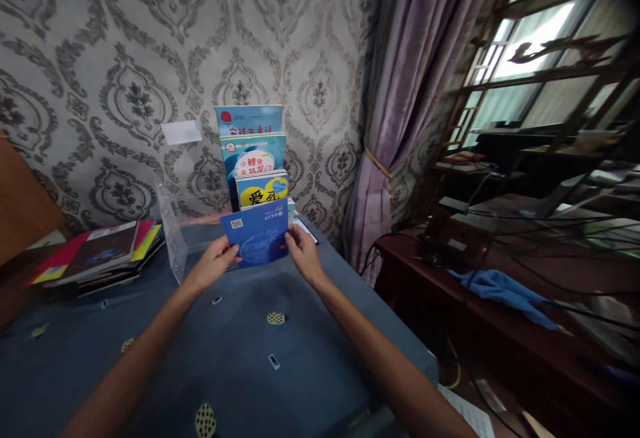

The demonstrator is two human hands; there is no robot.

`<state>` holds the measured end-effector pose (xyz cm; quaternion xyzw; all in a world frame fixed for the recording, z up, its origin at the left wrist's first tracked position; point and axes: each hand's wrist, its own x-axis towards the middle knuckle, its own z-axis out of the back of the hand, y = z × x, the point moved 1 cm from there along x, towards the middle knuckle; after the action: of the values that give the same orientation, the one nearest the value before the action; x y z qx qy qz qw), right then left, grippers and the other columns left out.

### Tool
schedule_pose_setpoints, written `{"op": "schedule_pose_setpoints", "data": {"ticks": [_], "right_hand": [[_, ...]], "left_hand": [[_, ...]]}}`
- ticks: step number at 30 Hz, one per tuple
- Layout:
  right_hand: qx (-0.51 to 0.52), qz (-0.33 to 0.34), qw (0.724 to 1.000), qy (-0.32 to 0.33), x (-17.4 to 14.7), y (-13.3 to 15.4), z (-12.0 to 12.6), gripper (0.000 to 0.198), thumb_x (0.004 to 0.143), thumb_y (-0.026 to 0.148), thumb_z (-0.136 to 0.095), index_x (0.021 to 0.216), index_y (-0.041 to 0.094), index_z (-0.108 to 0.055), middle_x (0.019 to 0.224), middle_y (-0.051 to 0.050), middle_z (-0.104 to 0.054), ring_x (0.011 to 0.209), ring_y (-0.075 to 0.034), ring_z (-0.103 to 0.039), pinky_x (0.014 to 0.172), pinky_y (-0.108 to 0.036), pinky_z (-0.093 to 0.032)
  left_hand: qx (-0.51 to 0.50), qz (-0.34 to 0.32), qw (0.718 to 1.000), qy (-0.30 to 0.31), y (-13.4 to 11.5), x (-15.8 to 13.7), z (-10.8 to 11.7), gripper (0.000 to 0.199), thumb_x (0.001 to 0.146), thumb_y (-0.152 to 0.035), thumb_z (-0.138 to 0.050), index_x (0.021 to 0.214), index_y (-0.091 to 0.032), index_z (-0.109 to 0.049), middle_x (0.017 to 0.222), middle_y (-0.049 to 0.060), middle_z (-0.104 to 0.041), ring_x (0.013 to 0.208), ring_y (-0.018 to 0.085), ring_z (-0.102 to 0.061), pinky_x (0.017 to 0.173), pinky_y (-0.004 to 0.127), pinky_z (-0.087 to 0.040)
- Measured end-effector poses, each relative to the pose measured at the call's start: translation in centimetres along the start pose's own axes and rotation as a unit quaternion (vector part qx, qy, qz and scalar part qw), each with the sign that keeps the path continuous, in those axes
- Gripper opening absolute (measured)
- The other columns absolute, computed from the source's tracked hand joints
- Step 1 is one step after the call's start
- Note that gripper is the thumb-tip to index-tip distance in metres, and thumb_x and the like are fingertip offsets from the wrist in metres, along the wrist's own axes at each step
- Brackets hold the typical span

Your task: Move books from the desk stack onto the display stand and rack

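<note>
A thin blue booklet (263, 235) with a QR code at its upper left is held between both my hands. My left hand (218, 261) pinches its left edge, thumb in front. On the right edge, my right hand (301, 249) has its fingers closed in the same way. Right behind the booklet, several children's books rise in steps: a blue and yellow book (263, 189), a teal book (253, 155) and a light blue book (250, 118) at the back. Whatever supports these books is hidden.
A clear acrylic panel (173, 235) stands left of the books. Further left lies a pile of magazines and folders (107, 251). The blue tablecloth (240, 358) covers the table against the patterned wall. A purple curtain (400, 91) and a dark red desk (430, 291) are at right.
</note>
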<state>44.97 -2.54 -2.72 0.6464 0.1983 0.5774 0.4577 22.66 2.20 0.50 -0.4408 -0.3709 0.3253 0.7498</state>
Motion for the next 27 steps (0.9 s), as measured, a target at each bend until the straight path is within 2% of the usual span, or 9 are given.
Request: {"op": "schedule_pose_setpoints", "data": {"ticks": [4, 8, 14, 23, 27], "right_hand": [[-0.005, 0.044, 0.998, -0.033, 2.6, 0.4, 0.3, 0.018, 0.090, 0.039, -0.044, 0.087, 0.023, -0.053, 0.085, -0.003, -0.058, 0.080, -0.020, -0.060, 0.078, -0.035, -0.058], [-0.014, 0.062, 0.997, -0.045, 3.8, -0.3, 0.2, 0.017, 0.090, 0.037, -0.043, 0.086, 0.023, -0.051, 0.082, -0.002, -0.056, 0.078, -0.019, -0.059, 0.079, -0.035, -0.057], [-0.039, 0.063, 0.996, -0.047, 3.7, -2.2, 0.7, 0.019, 0.090, 0.036, -0.042, 0.086, 0.023, -0.055, 0.085, -0.004, -0.060, 0.082, -0.021, -0.061, 0.081, -0.036, -0.056], [-0.120, 0.053, 0.990, -0.051, 2.5, -4.2, 1.1, 0.023, 0.092, 0.038, -0.045, 0.092, 0.021, -0.062, 0.096, -0.007, -0.063, 0.092, -0.023, -0.059, 0.082, -0.036, -0.053], [-0.161, 0.051, 0.984, -0.059, 1.9, -4.6, 1.2, 0.021, 0.091, 0.035, -0.046, 0.087, 0.021, -0.061, 0.096, -0.008, -0.060, 0.090, -0.023, -0.058, 0.080, -0.036, -0.052]], "left_hand": [[0.055, -0.109, 0.985, -0.118, -0.1, 2.8, -1.4, 0.040, 0.090, -0.040, -0.047, 0.117, -0.014, -0.059, 0.112, 0.011, -0.070, 0.099, 0.023, -0.067, 0.085, 0.036, -0.058], [0.088, -0.116, 0.976, -0.159, 0.6, 4.0, -2.3, 0.039, 0.095, -0.036, -0.042, 0.124, -0.014, -0.056, 0.112, 0.011, -0.070, 0.098, 0.022, -0.069, 0.085, 0.035, -0.058], [0.175, -0.103, 0.963, -0.179, 1.7, 3.8, -2.8, 0.025, 0.095, -0.029, -0.046, 0.112, -0.017, -0.060, 0.104, 0.010, -0.071, 0.097, 0.024, -0.068, 0.085, 0.035, -0.055], [0.300, -0.091, 0.931, -0.185, 1.9, 3.4, -3.0, 0.015, 0.097, -0.025, -0.041, 0.095, -0.020, -0.055, 0.096, 0.010, -0.067, 0.095, 0.024, -0.065, 0.087, 0.036, -0.048], [0.341, -0.069, 0.920, -0.181, 2.1, 3.1, -2.9, 0.015, 0.099, -0.025, -0.040, 0.097, -0.019, -0.053, 0.096, 0.010, -0.067, 0.091, 0.025, -0.066, 0.081, 0.034, -0.048]]}}
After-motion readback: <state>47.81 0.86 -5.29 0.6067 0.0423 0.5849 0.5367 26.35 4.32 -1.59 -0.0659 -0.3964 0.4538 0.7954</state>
